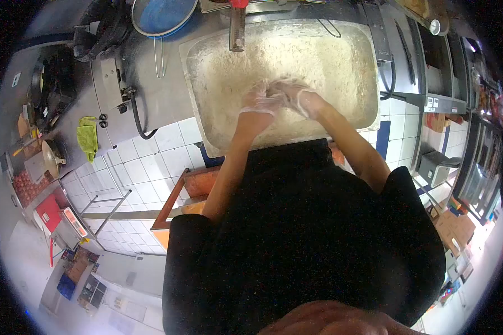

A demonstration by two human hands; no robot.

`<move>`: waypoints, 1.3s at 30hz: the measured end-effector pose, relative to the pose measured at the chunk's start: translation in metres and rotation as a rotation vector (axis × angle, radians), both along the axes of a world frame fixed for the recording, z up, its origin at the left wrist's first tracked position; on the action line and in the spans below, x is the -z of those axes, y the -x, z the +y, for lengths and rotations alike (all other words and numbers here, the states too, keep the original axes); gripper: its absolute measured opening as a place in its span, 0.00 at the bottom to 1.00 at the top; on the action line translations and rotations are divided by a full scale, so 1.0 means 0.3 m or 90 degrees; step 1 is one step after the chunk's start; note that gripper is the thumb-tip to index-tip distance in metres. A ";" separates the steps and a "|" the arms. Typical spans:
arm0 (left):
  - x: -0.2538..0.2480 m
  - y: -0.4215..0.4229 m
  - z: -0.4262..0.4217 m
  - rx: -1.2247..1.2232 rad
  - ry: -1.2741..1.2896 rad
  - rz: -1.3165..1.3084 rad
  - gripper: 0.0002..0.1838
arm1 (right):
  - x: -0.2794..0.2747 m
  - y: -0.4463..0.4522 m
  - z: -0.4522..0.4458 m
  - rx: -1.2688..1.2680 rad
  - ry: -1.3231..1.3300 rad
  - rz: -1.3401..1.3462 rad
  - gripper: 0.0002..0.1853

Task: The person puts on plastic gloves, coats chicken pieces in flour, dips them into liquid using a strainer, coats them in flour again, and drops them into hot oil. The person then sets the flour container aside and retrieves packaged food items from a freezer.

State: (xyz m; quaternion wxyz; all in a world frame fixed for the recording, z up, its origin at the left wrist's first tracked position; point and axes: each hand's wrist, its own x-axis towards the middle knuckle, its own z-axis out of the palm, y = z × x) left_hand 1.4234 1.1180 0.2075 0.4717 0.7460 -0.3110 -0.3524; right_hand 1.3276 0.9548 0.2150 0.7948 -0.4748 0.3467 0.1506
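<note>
The left hand (258, 103) and the right hand (299, 97) are sitting close together over the middle of the tray (193, 106), and both are wearing thin, clear gloves. The pale powder (324, 61) is covering the floor of the tray, and it is lying under the hands and around them. The fingers of both hands are bending inward, one hand toward the other, but they are looking blurred, so I cannot tell whether they are standing apart or together, or whether they are holding something.

The tray is resting on the metal counter (170, 92), in front of the person's black clothes (307, 223). A tube (237, 33) with a red end is reaching over the far rim of the tray. To the left of it, a round sieve (163, 17) is showing blue inside, and its wire handle is pointing toward the near side. Farther left, a green cloth (87, 137) is lying near the counter's edge, and a black hose (138, 114) is hanging between the cloth and the tray.
</note>
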 end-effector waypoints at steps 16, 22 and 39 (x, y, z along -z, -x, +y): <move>0.014 -0.197 -0.023 0.258 -0.366 -0.331 0.17 | 0.222 -0.137 -0.153 -0.493 0.901 -0.328 0.16; 0.005 -0.138 0.126 0.001 -0.224 -0.381 0.17 | 0.108 -0.091 -0.160 -0.645 0.538 0.067 0.23; 0.153 -0.136 0.083 0.140 -0.166 -0.280 0.14 | 0.035 -0.033 -0.175 -0.526 0.722 0.075 0.24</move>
